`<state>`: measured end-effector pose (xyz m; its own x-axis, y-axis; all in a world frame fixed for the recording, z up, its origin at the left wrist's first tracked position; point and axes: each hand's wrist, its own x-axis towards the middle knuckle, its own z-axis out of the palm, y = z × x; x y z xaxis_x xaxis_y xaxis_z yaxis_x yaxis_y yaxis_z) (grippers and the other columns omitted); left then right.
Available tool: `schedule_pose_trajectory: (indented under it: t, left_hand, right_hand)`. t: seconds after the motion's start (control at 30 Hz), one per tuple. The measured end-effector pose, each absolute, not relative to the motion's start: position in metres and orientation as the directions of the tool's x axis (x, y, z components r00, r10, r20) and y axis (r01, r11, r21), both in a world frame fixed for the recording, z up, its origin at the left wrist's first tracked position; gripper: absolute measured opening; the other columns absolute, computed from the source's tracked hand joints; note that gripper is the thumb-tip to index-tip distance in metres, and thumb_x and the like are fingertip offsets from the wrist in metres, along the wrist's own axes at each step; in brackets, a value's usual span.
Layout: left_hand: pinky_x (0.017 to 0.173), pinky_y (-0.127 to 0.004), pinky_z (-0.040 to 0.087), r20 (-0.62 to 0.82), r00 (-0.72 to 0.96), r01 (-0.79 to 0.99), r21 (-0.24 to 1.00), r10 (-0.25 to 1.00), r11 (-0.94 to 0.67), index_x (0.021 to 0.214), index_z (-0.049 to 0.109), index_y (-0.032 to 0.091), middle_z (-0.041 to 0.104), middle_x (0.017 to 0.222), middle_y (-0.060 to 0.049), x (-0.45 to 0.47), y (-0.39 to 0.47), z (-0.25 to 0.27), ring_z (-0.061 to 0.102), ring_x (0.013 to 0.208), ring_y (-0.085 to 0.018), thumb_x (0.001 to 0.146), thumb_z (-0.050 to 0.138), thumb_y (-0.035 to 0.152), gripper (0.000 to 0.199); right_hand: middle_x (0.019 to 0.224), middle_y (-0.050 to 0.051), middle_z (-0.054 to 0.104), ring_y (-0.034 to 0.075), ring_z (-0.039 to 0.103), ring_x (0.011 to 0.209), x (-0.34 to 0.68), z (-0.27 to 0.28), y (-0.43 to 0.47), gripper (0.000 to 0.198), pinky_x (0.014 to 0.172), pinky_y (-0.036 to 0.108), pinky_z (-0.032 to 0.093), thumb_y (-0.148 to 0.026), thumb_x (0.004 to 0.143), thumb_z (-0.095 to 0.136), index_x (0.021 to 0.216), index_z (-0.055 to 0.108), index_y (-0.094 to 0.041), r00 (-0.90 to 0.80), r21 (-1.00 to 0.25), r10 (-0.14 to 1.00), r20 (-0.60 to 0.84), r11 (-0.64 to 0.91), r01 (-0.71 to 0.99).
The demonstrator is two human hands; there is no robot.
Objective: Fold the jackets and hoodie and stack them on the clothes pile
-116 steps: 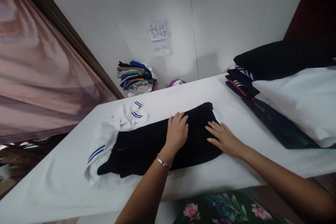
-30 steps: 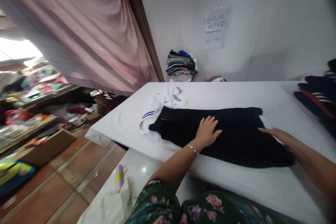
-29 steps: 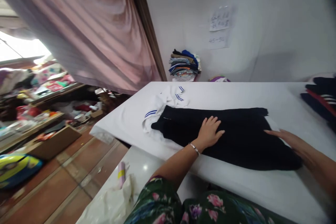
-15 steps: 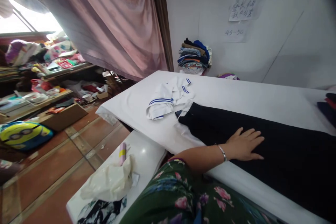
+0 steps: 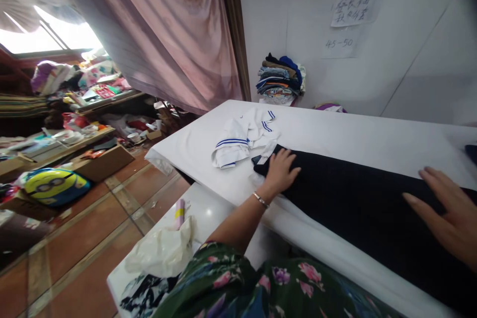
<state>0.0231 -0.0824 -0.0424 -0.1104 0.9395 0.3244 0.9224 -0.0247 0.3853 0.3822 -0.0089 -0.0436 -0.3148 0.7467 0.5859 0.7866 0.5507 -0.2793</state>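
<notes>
A long black garment, apparently a pair of folded trousers point(image 5: 350, 189), lies flat across the white-covered table point(image 5: 350, 131). My left hand point(image 5: 280, 173), with a bracelet at its wrist, rests on the left end of the trousers, fingers spread. At the right edge of the view is my right hand point(image 5: 447, 213), partly cut off. Its fingers are apart over the black cloth; whether it touches is hard to tell. Just beyond my left hand is a crumpled white garment with blue stripes point(image 5: 238, 140).
Folded clothes point(image 5: 280, 79) are stacked by the wall. A lower white table point(image 5: 208, 211) holds a pale plastic bag point(image 5: 162, 253) and a patterned cloth point(image 5: 149, 293). Cluttered shelves and boxes point(image 5: 100, 161) stand left on the tiled floor. A pink curtain point(image 5: 179, 35) hangs behind.
My left hand has slid left along the black trousers to their end. My right hand has come into view at the right. The view has turned slightly left.
</notes>
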Motion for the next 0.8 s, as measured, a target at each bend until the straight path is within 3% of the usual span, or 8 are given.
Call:
schedule_pose_trajectory:
  t: [0.1, 0.23, 0.37, 0.53, 0.8]
  left_hand:
    - [0.112, -0.049, 0.027, 0.281, -0.370, 0.885, 0.398, 0.886, 0.243, 0.131, 0.051, 0.017, 0.045, 0.145, -0.014, -0.017, -0.094, -0.042, 0.036, 0.137, -0.028, 0.089, 0.056, 0.038, 0.047]
    - [0.105, -0.039, 0.036, 0.208, -0.506, 0.796, 0.487, 0.837, 0.360, 0.128, 0.054, 0.017, 0.053, 0.137, -0.015, -0.041, -0.107, -0.044, 0.046, 0.129, -0.026, 0.090, 0.053, 0.042, 0.045]
    - [0.094, -0.036, 0.043, 0.053, -0.555, 0.682, 0.600, 0.830, 0.418, 0.125, 0.055, 0.018, 0.060, 0.128, -0.014, -0.045, -0.107, -0.046, 0.057, 0.116, -0.027, 0.089, 0.049, 0.052, 0.049]
    - [0.095, -0.037, 0.040, -0.083, -0.562, 0.596, 0.650, 0.823, 0.472, 0.132, 0.050, 0.016, 0.056, 0.134, -0.017, -0.052, -0.094, -0.045, 0.055, 0.120, -0.031, 0.085, 0.047, 0.064, 0.067]
    - [0.101, -0.038, 0.037, -0.161, -0.518, 0.627, 0.597, 0.840, 0.501, 0.140, 0.043, 0.012, 0.052, 0.138, -0.019, -0.063, -0.063, -0.040, 0.049, 0.127, -0.034, 0.082, 0.043, 0.070, 0.082]
  right_hand:
    - [0.150, 0.013, 0.039, 0.028, 0.032, 0.139, 0.343, -0.056, -0.004, 0.071, 0.106, 0.050, 0.040, -0.063, 0.089, 0.029, 0.145, 0.038, -0.020, -0.421, -0.285, 0.741, 0.523, 0.617, 0.733]
    - [0.143, 0.015, 0.047, 0.034, 0.036, 0.136, 0.316, -0.101, 0.008, 0.076, 0.107, 0.061, 0.028, -0.065, 0.087, 0.020, 0.133, 0.052, -0.014, -0.555, -0.127, 0.782, 0.283, 0.604, 0.787]
    - [0.146, 0.012, 0.044, 0.032, 0.033, 0.138, 0.316, -0.127, 0.010, 0.074, 0.109, 0.058, 0.025, -0.063, 0.089, 0.021, 0.137, 0.048, -0.015, -0.601, -0.006, 0.743, 0.296, 0.630, 0.776]
    - [0.146, 0.012, 0.044, 0.032, 0.033, 0.137, 0.320, -0.125, 0.008, 0.073, 0.108, 0.057, 0.026, -0.062, 0.090, 0.020, 0.138, 0.047, -0.015, -0.612, 0.031, 0.721, 0.325, 0.639, 0.769]
    - [0.145, 0.013, 0.045, 0.032, 0.034, 0.137, 0.317, -0.125, 0.008, 0.071, 0.108, 0.057, 0.026, -0.061, 0.091, 0.020, 0.138, 0.048, -0.014, -0.611, 0.038, 0.718, 0.333, 0.637, 0.770]
